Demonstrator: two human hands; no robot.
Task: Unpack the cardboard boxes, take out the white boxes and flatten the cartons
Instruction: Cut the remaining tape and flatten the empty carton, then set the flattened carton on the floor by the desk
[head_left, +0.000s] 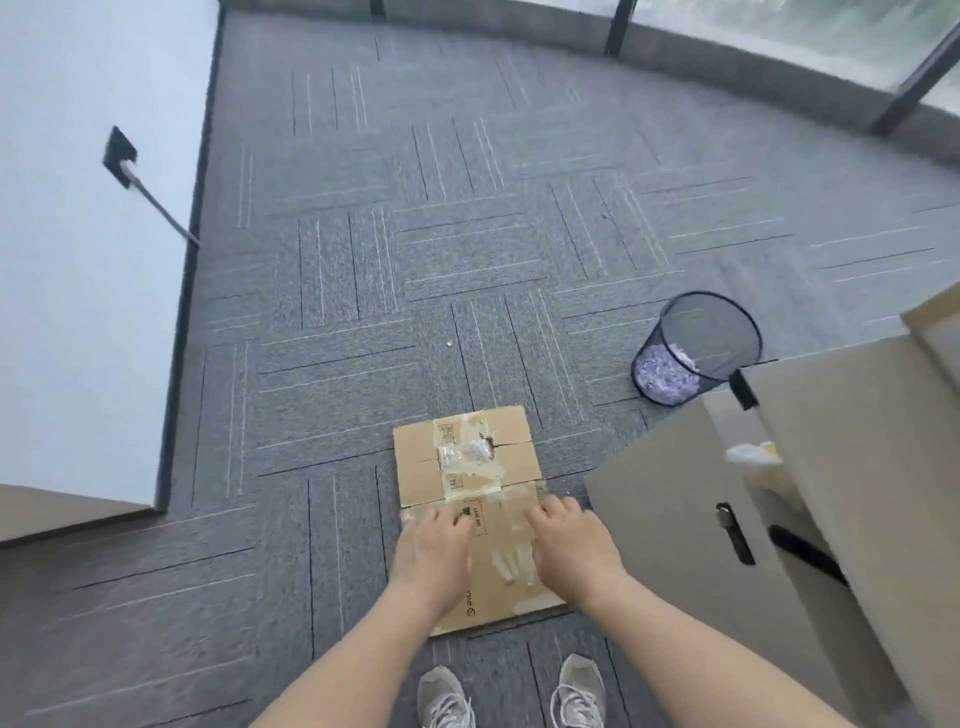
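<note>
Nearby: black wire-mesh wastebasket (698, 347) with pale shredded paper, well apart to the right; tall beige cabinet (810, 499) just beside.
Footwear: grey laced sneakers (511, 696) below.
Carton: flattened brown cardboard carton (467, 499), torn clear tape, flat on grey striped carpet tiles (363, 322).
Left hand (434, 551): fingers straight, pressing carton.
Right hand (571, 545): the same, near carton's right edge.

One flattened carton (470, 499), two hands (434, 545), one mesh wastebasket (696, 348), two shoes (444, 696).
</note>
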